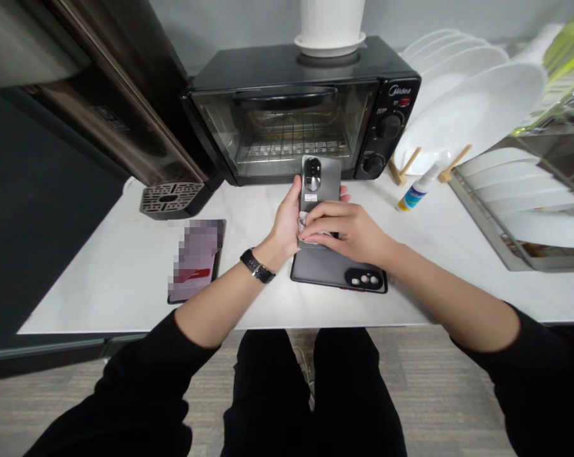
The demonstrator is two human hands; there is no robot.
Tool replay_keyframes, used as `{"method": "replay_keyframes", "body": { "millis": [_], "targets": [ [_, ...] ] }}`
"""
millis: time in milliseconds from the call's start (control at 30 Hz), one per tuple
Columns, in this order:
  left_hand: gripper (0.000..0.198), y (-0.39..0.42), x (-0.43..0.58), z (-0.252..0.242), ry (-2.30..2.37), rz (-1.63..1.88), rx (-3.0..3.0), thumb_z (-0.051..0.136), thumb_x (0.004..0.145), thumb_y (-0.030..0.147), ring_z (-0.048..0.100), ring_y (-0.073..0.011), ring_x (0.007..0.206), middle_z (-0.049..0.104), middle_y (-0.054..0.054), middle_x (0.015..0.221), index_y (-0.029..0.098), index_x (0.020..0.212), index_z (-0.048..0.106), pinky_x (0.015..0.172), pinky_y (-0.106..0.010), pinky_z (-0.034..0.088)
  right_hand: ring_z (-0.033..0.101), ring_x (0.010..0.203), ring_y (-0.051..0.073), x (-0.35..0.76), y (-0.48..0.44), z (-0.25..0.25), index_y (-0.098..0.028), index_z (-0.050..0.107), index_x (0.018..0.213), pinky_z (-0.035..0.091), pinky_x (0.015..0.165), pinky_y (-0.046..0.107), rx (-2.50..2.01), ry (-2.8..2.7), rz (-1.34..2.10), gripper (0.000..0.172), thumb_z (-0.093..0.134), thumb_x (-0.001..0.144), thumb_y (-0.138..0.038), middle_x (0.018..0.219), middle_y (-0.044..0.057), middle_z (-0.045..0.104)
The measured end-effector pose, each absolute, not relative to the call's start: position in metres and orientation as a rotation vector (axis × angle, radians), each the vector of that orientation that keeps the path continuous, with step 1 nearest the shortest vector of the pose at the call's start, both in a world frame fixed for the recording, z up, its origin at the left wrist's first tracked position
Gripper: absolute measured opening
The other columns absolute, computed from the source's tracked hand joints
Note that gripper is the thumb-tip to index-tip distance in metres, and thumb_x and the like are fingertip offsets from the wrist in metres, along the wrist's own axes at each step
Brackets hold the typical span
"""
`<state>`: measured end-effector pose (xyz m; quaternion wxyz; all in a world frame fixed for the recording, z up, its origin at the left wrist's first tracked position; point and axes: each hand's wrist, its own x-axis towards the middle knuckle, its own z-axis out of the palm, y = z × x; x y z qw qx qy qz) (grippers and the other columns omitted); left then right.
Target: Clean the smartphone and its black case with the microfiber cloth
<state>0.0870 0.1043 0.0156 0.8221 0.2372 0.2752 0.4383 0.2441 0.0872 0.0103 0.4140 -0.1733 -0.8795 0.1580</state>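
Head view: the left hand [287,219] grips a grey phone [330,181] from underneath, thumb along its left edge and fingertips showing past its right edge. The phone is back up in front of the toaster oven [277,71], its long axis running away from the person, camera end farthest. The right hand [356,231] comes in from the right across the lower half, fingers bent and pinching a small white scrap [302,222] against the back; whether cloth or tissue cannot be told. On the counter [258,311], a dark phone case [322,268] lies on the person's side of the phone, its long axis crosswise, camera cutouts to the right, nearer the right forearm. Whether phone and case touch is unclear.
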Motion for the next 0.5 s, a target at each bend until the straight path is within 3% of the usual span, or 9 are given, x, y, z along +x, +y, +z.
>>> {"method": "replay_keyframes", "body": {
  "millis": [100, 267, 500],
  "targets": [
    [0.069, 0.109, 0.085, 0.014, 0.576, 1.036, 0.522, 0.032, 0.110, 0.065, 0.080, -0.0253, 0.109, 0.083, -0.009, 0.107, 0.014, 0.134, 0.073, 0.092, -0.034, 0.066, 0.073, 0.095, 0.016, 0.251, 0.090, 0.014, -0.024, 0.082, 0.102, 0.057, 0.084, 0.030, -0.437, -2.273, 0.469, 0.012, 0.071, 0.102, -0.030, 0.102, 0.003, 0.076],
    [0.056, 0.114, 0.084, 0.011, 0.566, 1.099, 0.494, 0.033, 0.113, 0.054, 0.081, -0.0249, 0.105, 0.084, -0.005, 0.106, 0.020, 0.132, 0.073, 0.091, -0.037, 0.067, 0.069, 0.087, 0.018, 0.266, 0.105, 0.018, -0.024, 0.082, 0.098, 0.054, 0.083, 0.034, -0.653, -2.170, 0.372, 0.012, 0.073, 0.100, -0.032, 0.094, 0.003, 0.071],
    [0.055, 0.099, 0.090, 0.016, 0.550, 0.873, 0.442, 0.033, 0.113, 0.056, 0.083, -0.0248, 0.092, 0.084, -0.006, 0.098, 0.020, 0.127, 0.073, 0.088, -0.040, 0.069, 0.064, 0.081, 0.019, 0.272, 0.116, 0.014, -0.025, 0.081, 0.096, 0.052, 0.074, 0.035, -0.883, -1.934, 0.136, 0.012, 0.073, 0.099, -0.033, 0.089, 0.003, 0.068]
  ]
}}
